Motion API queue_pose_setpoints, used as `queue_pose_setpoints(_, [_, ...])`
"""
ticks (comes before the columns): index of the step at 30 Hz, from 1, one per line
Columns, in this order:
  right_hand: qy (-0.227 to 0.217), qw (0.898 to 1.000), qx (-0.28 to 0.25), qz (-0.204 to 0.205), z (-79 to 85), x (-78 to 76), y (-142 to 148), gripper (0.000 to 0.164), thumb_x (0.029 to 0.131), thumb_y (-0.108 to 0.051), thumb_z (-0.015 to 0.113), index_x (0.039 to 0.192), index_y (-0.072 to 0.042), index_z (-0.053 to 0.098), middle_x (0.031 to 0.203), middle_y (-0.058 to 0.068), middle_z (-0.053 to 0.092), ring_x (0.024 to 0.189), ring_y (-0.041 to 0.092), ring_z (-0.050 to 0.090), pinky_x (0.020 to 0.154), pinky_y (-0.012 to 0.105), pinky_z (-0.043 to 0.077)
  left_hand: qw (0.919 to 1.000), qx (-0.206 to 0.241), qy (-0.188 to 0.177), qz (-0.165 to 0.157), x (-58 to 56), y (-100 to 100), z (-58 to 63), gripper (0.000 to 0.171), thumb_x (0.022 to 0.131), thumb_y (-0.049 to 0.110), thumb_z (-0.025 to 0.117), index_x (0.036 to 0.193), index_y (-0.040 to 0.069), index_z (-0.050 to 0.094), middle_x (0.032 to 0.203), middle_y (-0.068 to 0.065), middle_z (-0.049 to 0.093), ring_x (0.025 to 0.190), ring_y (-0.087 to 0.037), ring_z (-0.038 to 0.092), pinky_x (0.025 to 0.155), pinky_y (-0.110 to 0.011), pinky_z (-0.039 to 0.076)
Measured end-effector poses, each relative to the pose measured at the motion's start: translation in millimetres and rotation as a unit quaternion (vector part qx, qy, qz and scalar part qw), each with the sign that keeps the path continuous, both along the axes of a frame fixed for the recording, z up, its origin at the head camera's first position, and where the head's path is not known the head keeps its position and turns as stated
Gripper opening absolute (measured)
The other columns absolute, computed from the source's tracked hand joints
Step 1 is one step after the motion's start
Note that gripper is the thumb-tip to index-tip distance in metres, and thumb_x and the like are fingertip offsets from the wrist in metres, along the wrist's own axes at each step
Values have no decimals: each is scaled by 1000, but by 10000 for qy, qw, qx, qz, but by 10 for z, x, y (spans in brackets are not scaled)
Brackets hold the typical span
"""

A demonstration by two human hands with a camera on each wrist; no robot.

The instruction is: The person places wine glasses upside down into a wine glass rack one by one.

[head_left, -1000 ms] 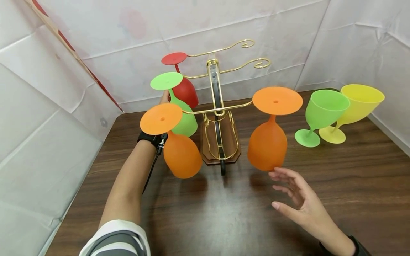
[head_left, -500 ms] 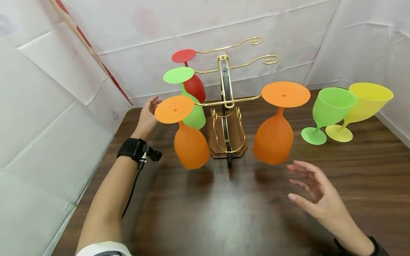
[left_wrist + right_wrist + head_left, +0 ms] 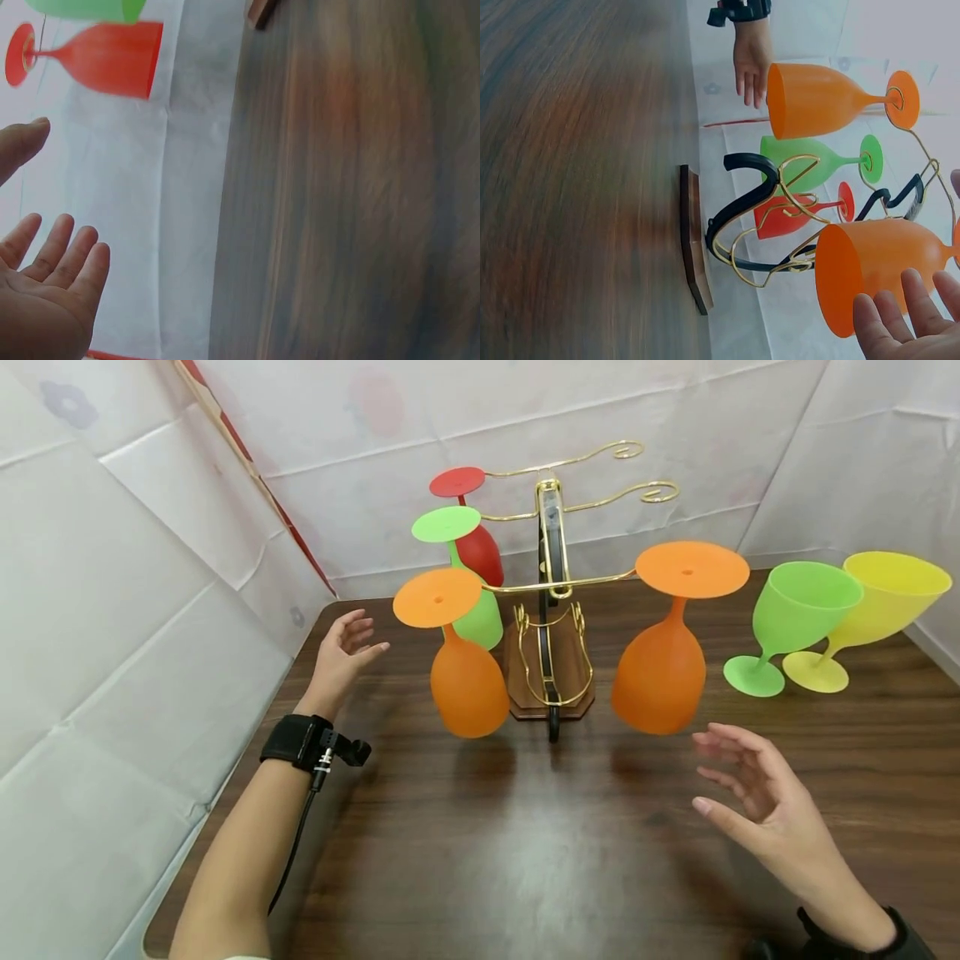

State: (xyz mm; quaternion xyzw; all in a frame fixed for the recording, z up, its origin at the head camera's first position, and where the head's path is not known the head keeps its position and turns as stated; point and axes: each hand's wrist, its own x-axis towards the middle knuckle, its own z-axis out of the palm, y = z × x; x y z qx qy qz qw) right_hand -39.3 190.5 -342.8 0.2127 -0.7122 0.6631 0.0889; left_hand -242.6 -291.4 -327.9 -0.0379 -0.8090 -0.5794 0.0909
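My left hand hovers left of the rack with fingers spread loosely, holding nothing. Nearest to it hang an orange goblet, a green goblet and, farthest back, a red goblet, all upside down by their feet from the left arms of the gold wire rack. My right hand, relaxed and holding nothing, is just below and right of another orange goblet, which hangs from the front right arm. In the left wrist view the red goblet lies beyond the spread fingers.
A green goblet and a yellow goblet stand upright on the dark wood table at the right. Two back right rack arms, ending in gold curls, carry nothing. White sheeting encloses the back and sides.
My left hand has come out from behind the hanging green goblet and moved left, away from the rack. The right hand has drawn slightly away from the orange goblet. The view has shifted left.
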Motion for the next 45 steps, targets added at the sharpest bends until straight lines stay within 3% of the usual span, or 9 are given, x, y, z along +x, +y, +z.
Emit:
queue_pose_setpoints(5, [9, 9999, -125, -31, 5, 9, 48, 73, 72, 31, 56, 137, 13, 28, 130, 7, 49, 118, 11, 48, 94, 17, 44, 9998, -4, 28, -206, 129, 157, 50, 63, 87, 15, 69, 141, 12, 37, 136, -11, 45, 127, -26, 42, 104, -39, 37])
queue_pose_setpoints(10, [-5, 9999, -109, -53, -11, 42, 57, 73, 71, 31, 57, 136, 13, 29, 130, 6, 49, 117, 11, 48, 94, 18, 44, 9996, 33, -30, -291, 387, 273, 77, 59, 88, 21, 68, 139, 15, 40, 135, -7, 47, 126, -23, 43, 103, -34, 36])
queue_pose_setpoints(17, [40, 9997, -226, 0, -20, 111, 100, 73, 71, 32, 56, 136, 13, 30, 130, 8, 50, 118, 13, 49, 95, 19, 44, 9977, 191, 67, -644, 943, 369, -4, 54, 91, 14, 63, 140, 12, 40, 135, -8, 47, 124, -24, 44, 94, -20, 42])
queue_pose_setpoints(23, [89, 9992, -375, 141, -51, 109, 111, 72, 71, 33, 54, 136, 12, 31, 130, 9, 50, 119, 13, 49, 96, 19, 44, 9968, 243, -46, -763, 1431, 486, -97, 55, 90, 8, 63, 140, 9, 39, 137, -14, 45, 121, -19, 46, 97, -23, 43])
queue_pose_setpoints(26, [100, 9987, -454, 204, -72, 96, 99, 72, 71, 34, 53, 136, 14, 29, 130, 11, 50, 119, 15, 48, 96, 19, 44, 9966, 165, 24, -811, 1601, 557, -129, 56, 88, 3, 64, 139, 7, 40, 135, -14, 47, 120, -18, 48, 96, -24, 44])
queue_pose_setpoints(36, [-107, 9990, -392, 163, -114, 72, 31, 71, 73, 31, 54, 137, 11, 30, 132, 11, 48, 119, 13, 48, 95, 19, 44, 9931, 210, 407, -1084, 1832, 801, -161, 55, 84, -8, 64, 134, -4, 41, 130, -19, 50, 117, -16, 52, 94, -23, 46])
queue_pose_setpoints(41, [209, 9984, -357, 383, -119, 35, -60, 71, 73, 30, 56, 136, 12, 30, 132, 11, 48, 119, 15, 48, 95, 19, 45, 9842, 274, 650, -1627, 1873, 1008, -150, 55, 83, -10, 62, 133, -2, 43, 129, -22, 50, 119, -16, 51, 95, -22, 45])
queue_pose_setpoints(45, [432, 9972, -434, 433, -110, -9, -74, 68, 75, 29, 56, 136, 12, 31, 132, 13, 48, 119, 16, 48, 94, 19, 45, 9751, 301, 688, -2085, 1837, 1179, -131, 53, 85, -8, 62, 134, 3, 44, 130, -17, 51, 120, -20, 50, 97, -23, 44])
